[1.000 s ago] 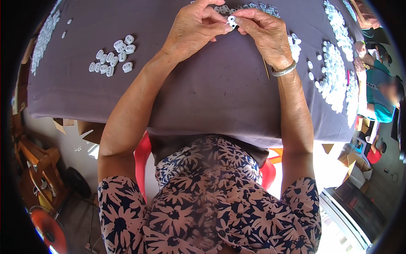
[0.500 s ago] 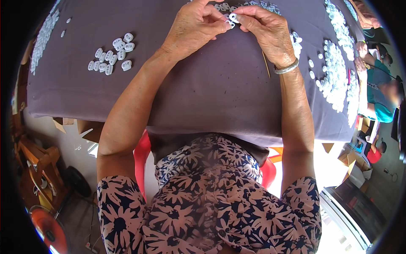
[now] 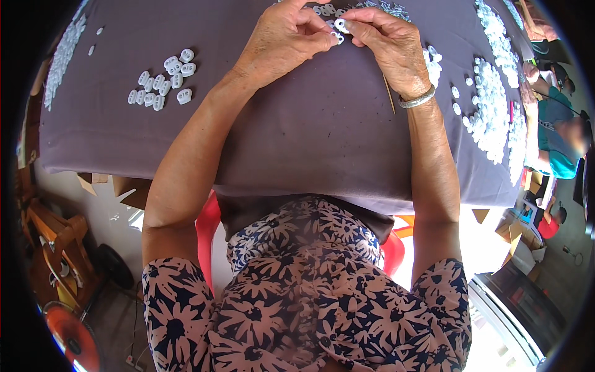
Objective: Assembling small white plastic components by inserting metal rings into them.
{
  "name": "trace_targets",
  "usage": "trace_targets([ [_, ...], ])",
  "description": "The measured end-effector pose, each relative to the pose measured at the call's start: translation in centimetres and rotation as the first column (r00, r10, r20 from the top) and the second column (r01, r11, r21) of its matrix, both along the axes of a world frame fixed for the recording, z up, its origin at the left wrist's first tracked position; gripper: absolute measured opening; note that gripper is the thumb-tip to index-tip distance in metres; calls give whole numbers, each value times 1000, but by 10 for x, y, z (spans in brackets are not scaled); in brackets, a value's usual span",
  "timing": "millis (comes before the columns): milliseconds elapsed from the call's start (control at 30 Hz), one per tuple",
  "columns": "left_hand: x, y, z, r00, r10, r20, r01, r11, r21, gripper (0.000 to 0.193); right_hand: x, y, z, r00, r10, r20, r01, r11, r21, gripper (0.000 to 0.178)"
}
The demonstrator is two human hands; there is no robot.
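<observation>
At the far middle of the table, my left hand (image 3: 279, 44) pinches a small white two-holed cord lock part (image 3: 338, 37) between thumb and fingertips. Right beside it, the thumb and fingers of my right hand (image 3: 393, 53) grip another white plastic part (image 3: 341, 25) with a dark hole facing up. The two parts are close together; whether they touch I cannot tell. A bracelet circles my right wrist. Under that hand lies a thin pointed stick (image 3: 389, 96). Left of my left arm sits a loose group of white two-holed cord locks (image 3: 159, 84).
A dark cloth covers the table (image 3: 297, 142). Heaps of small white parts (image 3: 489, 118) lie at the right, more white pieces (image 3: 65, 53) at the far left. Small metallic-looking pieces (image 3: 393, 8) lie beyond my hands. Another person (image 3: 555, 127) is at the right; an orange fan (image 3: 71, 338) stands lower left.
Almost nothing differs. The part in my right hand has shifted very slightly, and both hands keep their pinches.
</observation>
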State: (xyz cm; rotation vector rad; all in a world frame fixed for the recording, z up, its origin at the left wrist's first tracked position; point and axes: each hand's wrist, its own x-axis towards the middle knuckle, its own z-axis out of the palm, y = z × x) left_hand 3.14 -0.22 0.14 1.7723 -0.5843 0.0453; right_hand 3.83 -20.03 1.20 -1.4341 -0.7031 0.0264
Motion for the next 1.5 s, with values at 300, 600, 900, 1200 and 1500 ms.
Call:
trace_targets([
  [300,18,-4,-20,915,-146,377,302,867,-397,30,9,-2,-4,998,-52,40,56,994,-97,12],
  [600,-6,-8,17,951,-27,-308,-42,976,-213,27,-14,8,19,981,-160,-106,148,983,-109,7],
  [900,-2,1,15,898,-101,-429,-106,895,-433,28,-56,-45,48,904,-286,319,412,378,-829,16],
  [1200,0,2,9,905,-97,-414,-117,880,-461,27,-69,-46,32,951,-244,191,292,500,-815,5],
  [1500,-4,-4,15,884,-96,-458,-129,890,-436,27,-71,-49,28,915,-101,392,391,472,-790,10],
])
